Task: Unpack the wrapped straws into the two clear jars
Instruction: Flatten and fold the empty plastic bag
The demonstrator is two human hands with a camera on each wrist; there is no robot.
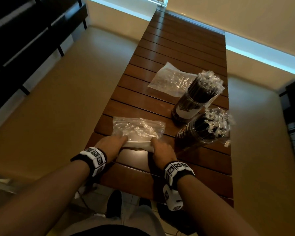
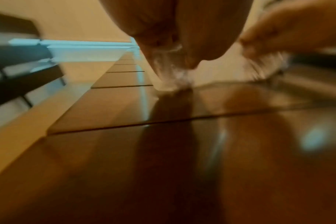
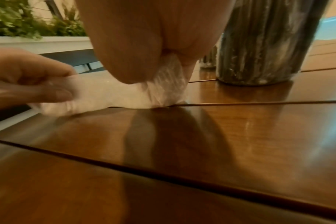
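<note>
Two clear jars stand at the right of the slatted wooden table (image 1: 191,48). The far jar (image 1: 192,103) and the near jar (image 1: 199,133) are both packed with dark wrapped straws whose clear wrapper tips stick out on top. An empty clear plastic bag (image 1: 138,128) lies in front of me. My left hand (image 1: 121,140) and right hand (image 1: 155,143) each pinch its rolled near edge. The right wrist view shows my right hand's fingers (image 3: 136,60) pinching the bag (image 3: 109,94), with the near jar (image 3: 265,45) just behind. In the left wrist view the image is blurred and my fingers (image 2: 207,45) grip crumpled plastic (image 2: 171,74).
A second empty clear bag (image 1: 172,80) lies flat further back, left of the far jar. The table's left edge runs close to my left hand. Dark benches (image 1: 24,48) stand across the tan floor on the left. Plants (image 3: 29,18) show behind the table.
</note>
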